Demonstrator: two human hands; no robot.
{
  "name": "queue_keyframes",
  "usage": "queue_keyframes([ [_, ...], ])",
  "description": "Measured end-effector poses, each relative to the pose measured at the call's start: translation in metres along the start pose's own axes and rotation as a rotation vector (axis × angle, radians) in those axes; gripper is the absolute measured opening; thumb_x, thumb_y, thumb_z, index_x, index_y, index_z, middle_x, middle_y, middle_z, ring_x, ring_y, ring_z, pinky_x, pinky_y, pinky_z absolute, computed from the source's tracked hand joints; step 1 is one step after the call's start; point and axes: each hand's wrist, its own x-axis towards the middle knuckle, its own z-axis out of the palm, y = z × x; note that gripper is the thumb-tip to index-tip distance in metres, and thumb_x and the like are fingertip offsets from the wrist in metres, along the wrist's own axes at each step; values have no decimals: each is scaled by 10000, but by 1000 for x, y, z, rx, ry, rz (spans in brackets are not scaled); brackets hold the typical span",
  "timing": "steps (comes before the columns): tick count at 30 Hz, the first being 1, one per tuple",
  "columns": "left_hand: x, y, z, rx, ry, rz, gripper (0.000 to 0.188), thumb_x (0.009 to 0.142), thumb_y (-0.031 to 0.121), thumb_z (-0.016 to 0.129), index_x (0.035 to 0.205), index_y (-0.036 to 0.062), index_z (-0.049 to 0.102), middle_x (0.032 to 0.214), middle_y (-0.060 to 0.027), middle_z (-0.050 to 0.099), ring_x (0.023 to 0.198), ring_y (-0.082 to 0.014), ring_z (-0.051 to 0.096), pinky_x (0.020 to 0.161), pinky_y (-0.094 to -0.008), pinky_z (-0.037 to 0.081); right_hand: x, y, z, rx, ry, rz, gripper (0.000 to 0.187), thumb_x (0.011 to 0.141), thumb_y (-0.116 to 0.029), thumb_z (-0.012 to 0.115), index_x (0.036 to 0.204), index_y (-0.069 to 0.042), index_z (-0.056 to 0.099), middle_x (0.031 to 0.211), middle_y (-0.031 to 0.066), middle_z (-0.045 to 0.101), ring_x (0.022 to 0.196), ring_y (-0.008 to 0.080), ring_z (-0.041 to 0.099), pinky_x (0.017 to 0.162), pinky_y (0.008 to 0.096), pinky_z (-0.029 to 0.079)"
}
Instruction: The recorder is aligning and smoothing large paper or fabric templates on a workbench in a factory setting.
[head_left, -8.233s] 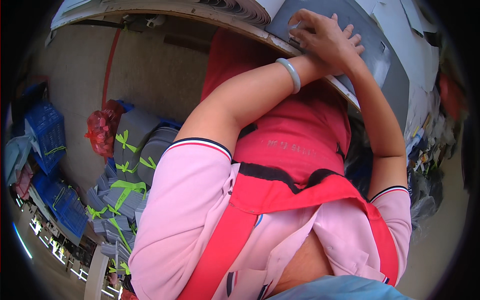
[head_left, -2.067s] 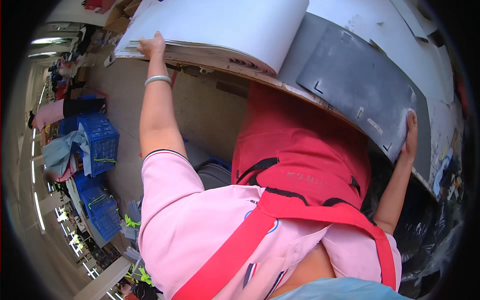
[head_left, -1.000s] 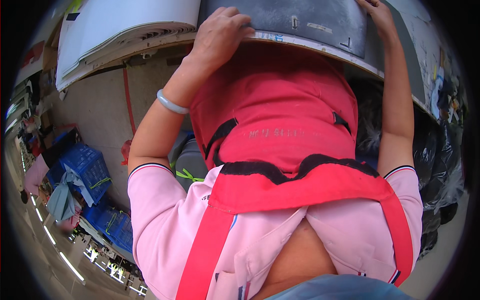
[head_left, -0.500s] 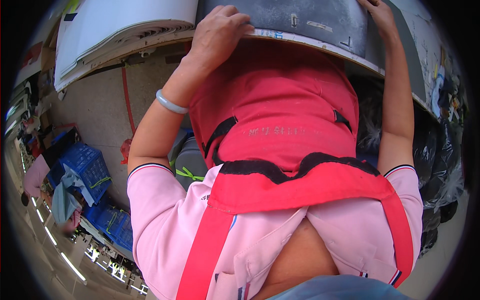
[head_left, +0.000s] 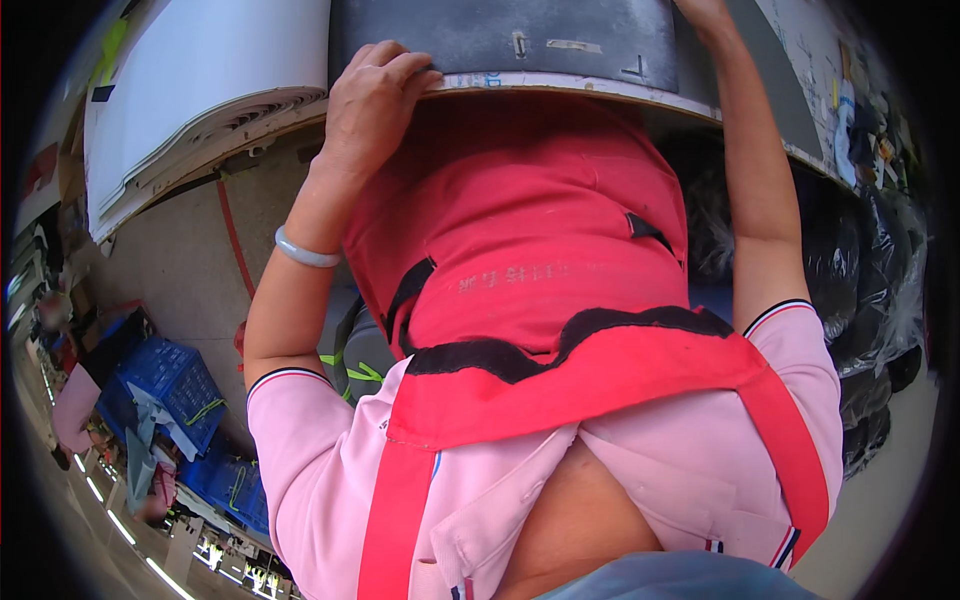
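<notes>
My left hand [head_left: 375,95] rests at the front edge of a dark grey board [head_left: 590,28], near its left end. Its bent fingers are slightly apart and touch the board; I see nothing held in them. Toward the board's right end, my right hand [head_left: 708,12] reaches past the top of the picture, so its fingers are cut off. Both forearms stretch forward over the worktable edge [head_left: 700,108]. Left of the board lies a thick stack of large white sheets [head_left: 210,75], curling at its front edge. My red apron [head_left: 540,210] presses close to the table.
Blue plastic crates [head_left: 175,375] stand on the floor at left, beside another person in pink [head_left: 75,410]. Black plastic bags [head_left: 850,290] sit under the table at right. A grey sheet [head_left: 770,70] lies on the table right of the board. Clutter [head_left: 880,140] fills the far right.
The table, board and sheets have shifted left in the view and slightly up at the right. My left hand stays by the board's edge; more of my right hand is cut off.
</notes>
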Motion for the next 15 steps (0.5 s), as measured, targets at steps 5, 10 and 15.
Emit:
queue_keyframes([
  [5, 1, -1, 4, 5, 15, -1, 151, 858, 211, 721, 935, 80, 726, 906, -76, 654, 905, -291, 632, 784, -399, 532, -1, 5, -1, -75, 49, -47, 163, 842, -187, 725, 880, -28, 726, 761, 14, 675, 713, 97, 580, 656, 282, 477],
  [10, 0, -1, 6, 9, 28, 2, 119, 853, 204, 719, 897, 94, 709, 898, -72, 650, 908, -290, 632, 783, -399, 532, -1, 6, -1, -80, 50, -36, 159, 843, -180, 724, 870, -23, 717, 761, 17, 675, 718, 104, 585, 667, 289, 480],
  [15, -4, -3, 3, 43, 3, -21, 179, 864, 236, 727, 949, 78, 728, 919, -78, 656, 908, -289, 636, 793, -398, 528, 2, 2, 6, -87, 63, -62, 156, 848, -175, 720, 856, -20, 710, 756, 18, 674, 718, 108, 588, 665, 294, 481],
])
